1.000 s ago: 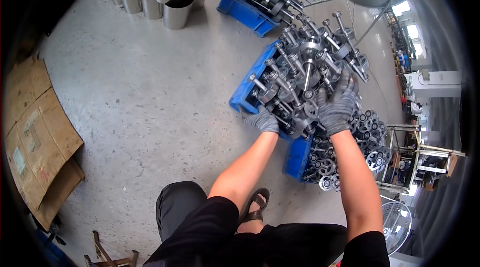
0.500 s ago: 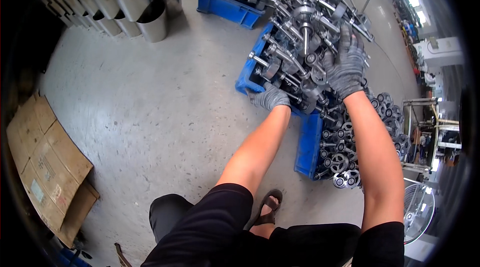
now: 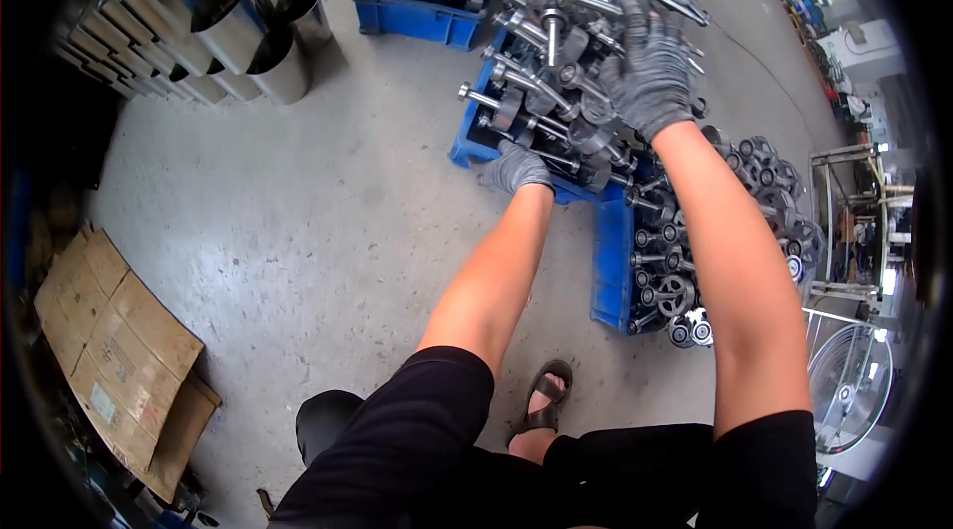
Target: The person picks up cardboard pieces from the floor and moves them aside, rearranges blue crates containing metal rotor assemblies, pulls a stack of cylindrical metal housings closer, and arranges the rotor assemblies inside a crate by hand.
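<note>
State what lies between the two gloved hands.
The head view shows metal shafts, heaped in a blue bin, between the left hand and the right hand.

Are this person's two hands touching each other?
Apart: the head view plainly shows a gap, with metal parts between the left hand and the right hand.

No writing can be read. On the near left, the cardboard (image 3: 151,326) bears a pale label (image 3: 102,401) and, just beyond it, a patch of dark print (image 3: 117,360), both too small and blurred to make out.
</note>
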Tool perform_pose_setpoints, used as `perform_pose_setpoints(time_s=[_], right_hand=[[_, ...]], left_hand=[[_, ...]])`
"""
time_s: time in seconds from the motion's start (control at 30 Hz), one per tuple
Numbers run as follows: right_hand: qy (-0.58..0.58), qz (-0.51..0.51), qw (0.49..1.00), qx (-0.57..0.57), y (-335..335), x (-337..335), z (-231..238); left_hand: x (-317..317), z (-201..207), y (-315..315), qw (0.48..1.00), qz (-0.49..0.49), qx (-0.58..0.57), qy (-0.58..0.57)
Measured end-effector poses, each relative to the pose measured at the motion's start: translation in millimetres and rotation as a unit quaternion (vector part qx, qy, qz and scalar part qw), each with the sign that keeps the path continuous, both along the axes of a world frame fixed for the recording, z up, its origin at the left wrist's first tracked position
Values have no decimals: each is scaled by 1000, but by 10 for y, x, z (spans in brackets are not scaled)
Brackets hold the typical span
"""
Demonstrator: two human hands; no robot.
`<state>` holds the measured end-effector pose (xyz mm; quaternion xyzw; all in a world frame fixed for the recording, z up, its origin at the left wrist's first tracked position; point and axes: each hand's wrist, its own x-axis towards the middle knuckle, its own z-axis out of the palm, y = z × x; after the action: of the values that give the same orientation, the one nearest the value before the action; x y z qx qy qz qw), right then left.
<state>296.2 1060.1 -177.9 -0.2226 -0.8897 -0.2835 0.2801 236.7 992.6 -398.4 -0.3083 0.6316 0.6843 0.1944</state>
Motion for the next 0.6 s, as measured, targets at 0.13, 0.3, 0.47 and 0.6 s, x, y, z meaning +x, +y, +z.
perform_pose_setpoints(time_s=[0.13,0.3,0.47,0.6], right_hand=[[-5,-17,999,-42,-28,-35,37],[-34,-31,994,-94,-21,186,38],[-30,-5,990,-136,-224,-16,210],[-53,7,980,-191,-145,96,244]], left_hand=[[-109,-171,-175,992,-109,-2,61],[60,-338,-967,930,-304,194,64],[-462,-871,-1875,861,-446,-32,245],[-516,-657,-2076,704,-563,-204,382]])
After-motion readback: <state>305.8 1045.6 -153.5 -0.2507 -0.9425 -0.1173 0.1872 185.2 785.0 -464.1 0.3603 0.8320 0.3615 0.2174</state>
